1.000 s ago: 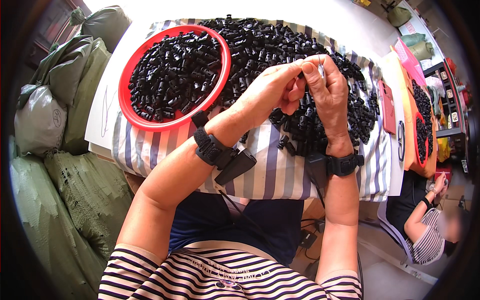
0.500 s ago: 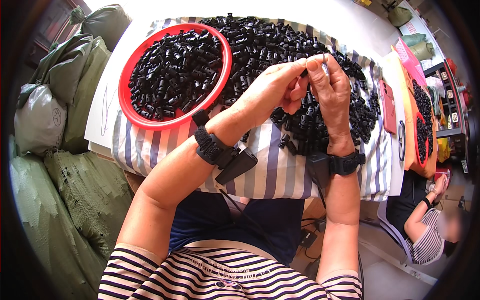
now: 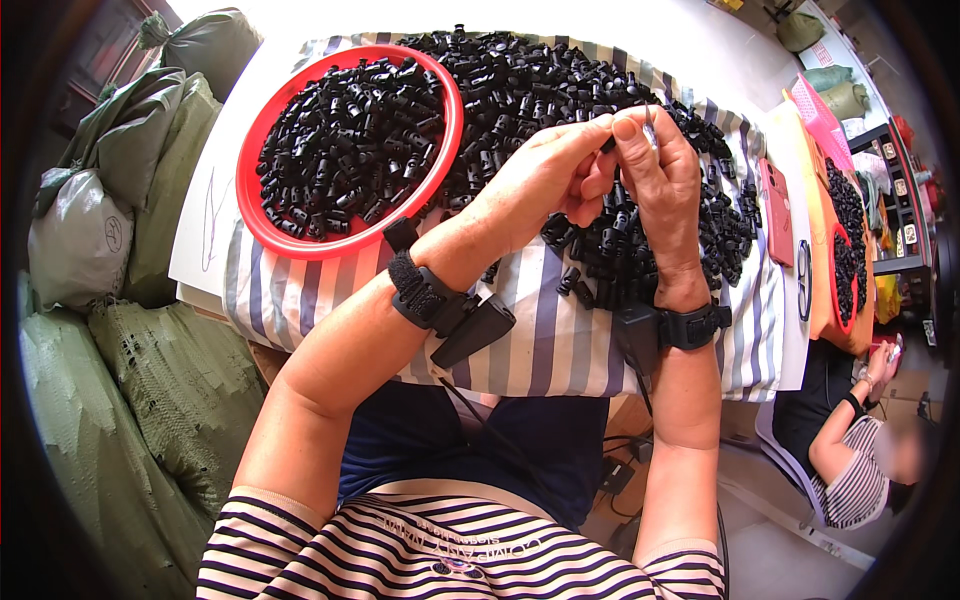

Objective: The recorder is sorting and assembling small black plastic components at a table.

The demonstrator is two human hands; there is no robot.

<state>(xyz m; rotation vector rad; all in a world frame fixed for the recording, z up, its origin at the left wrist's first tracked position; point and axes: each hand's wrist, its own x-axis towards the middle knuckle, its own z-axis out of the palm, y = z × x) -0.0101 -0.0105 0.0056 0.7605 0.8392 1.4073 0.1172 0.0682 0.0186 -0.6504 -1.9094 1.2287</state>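
Note:
My left hand (image 3: 555,180) is closed, thumb and fingers pinched on a small black plastic part (image 3: 608,146) that is mostly hidden by the fingertips. Against it, my right hand (image 3: 657,185) is closed around a slim, pointed metal tool (image 3: 650,130), its tip sticking up past the thumb. Both hands meet above a heap of black cylindrical plastic parts (image 3: 530,90). To the left, a red basin (image 3: 455,115) is filled with the same kind of parts. A striped cloth (image 3: 540,340) lies under the heap and the basin.
A red phone (image 3: 775,212) and a pair of glasses (image 3: 803,280) lie at the table's right side. Stuffed green sacks (image 3: 170,380) crowd the left. Another person (image 3: 850,450) sits at the right by an orange-covered table (image 3: 815,230). Cables hang from my wrist straps.
My hands, the part and the tool keep practically the same pose. At the right, the other person's hands have shifted slightly.

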